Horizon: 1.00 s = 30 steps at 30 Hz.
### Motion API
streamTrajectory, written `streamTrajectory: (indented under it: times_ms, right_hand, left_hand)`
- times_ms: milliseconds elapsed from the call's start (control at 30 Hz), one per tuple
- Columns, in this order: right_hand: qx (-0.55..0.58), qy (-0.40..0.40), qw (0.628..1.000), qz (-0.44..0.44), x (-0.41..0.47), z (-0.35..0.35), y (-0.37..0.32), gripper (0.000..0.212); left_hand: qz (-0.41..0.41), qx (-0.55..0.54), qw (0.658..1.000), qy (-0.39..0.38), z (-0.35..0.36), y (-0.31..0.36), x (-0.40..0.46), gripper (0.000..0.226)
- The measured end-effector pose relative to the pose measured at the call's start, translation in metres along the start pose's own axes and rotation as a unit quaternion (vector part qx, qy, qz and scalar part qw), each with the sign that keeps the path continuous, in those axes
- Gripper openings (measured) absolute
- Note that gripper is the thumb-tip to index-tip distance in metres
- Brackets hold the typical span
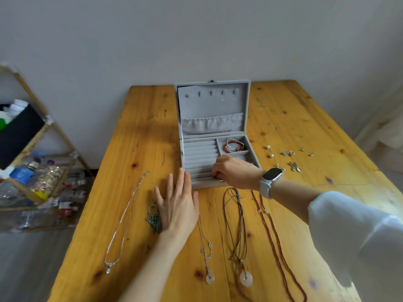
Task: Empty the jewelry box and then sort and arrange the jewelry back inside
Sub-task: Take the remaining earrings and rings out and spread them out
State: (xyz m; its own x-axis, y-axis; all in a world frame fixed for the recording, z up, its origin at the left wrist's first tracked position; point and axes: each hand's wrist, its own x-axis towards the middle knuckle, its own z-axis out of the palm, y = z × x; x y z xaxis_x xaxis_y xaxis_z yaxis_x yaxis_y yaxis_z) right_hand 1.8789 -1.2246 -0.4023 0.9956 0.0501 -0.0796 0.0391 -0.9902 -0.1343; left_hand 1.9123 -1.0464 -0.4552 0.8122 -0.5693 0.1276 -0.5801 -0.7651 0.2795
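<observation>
Centrally, grey velvet jewelry box (pixel 246 118) (lid raised), ridged ring rolls (pixel 199 152), knotty wooden table (pixel 139 131).

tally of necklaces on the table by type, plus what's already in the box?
Silver chain necklaces: 2
Cord necklaces with white ring pendant: 1
Red bead strands: 1
Feather pendant piece: 1
Red bead bracelets in the box: 1
Total: 6

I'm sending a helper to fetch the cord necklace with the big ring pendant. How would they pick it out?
On the wooden table, look in front of the open grey jewelry box. The cord necklace lies between a thin silver chain and a red bead strand. It alone has brown cords and the larger pale ring pendant.
</observation>
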Motion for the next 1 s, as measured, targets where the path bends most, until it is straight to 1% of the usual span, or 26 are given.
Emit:
streamTrajectory:
  times_ms: [67, 167, 300, 533, 633, 700, 767, 867, 933, 1000]
  right_hand:
    - [0.036, -0.029, 0.999, 0.024, 0.004, -0.004, 0.000, 0.019]
    - [0.029, -0.062, 0.997, 0.041, 0.010, -0.008, -0.003, 0.016]
    - [0.033, -0.069, 0.995, 0.063, 0.012, -0.008, -0.005, 0.017]
    - [0.108, -0.002, 0.991, 0.077, 0.000, -0.003, 0.001, 0.016]
    - [0.169, 0.058, 0.979, 0.094, -0.008, -0.007, 0.006, 0.017]
    - [0.200, 0.108, 0.967, 0.117, -0.024, -0.013, 0.013, 0.014]
    - [0.214, 0.148, 0.955, 0.142, -0.048, -0.017, 0.027, 0.012]
    - [0.228, 0.185, 0.933, 0.209, -0.092, -0.013, 0.057, 0.009]
    - [0.233, 0.188, 0.917, 0.262, -0.120, -0.004, 0.077, 0.007]
    - [0.222, 0.177, 0.909, 0.306, -0.144, 0.007, 0.096, 0.009]
  left_hand:
    - [-0.001, 0.005, 1.000, -0.002, -0.001, 0.000, 0.000, 0.056]
    - [-0.003, 0.017, 1.000, -0.014, -0.003, 0.000, 0.000, 0.057]
    - [-0.011, 0.036, 0.999, -0.027, -0.006, 0.003, 0.001, 0.056]
    - [-0.021, 0.039, 0.998, -0.042, -0.010, 0.008, 0.004, 0.057]
    - [-0.028, 0.030, 0.998, -0.040, -0.012, 0.011, 0.004, 0.058]
    - [-0.023, 0.015, 0.999, -0.021, -0.013, 0.015, 0.003, 0.057]
    - [-0.001, -0.007, 1.000, 0.004, -0.011, 0.022, 0.001, 0.054]
    - [0.044, -0.038, 0.997, 0.041, -0.003, 0.045, 0.001, 0.049]
    - [0.078, -0.046, 0.994, 0.062, 0.004, 0.065, 0.003, 0.045]
    - [0.109, -0.050, 0.991, 0.059, 0.011, 0.088, 0.004, 0.044]
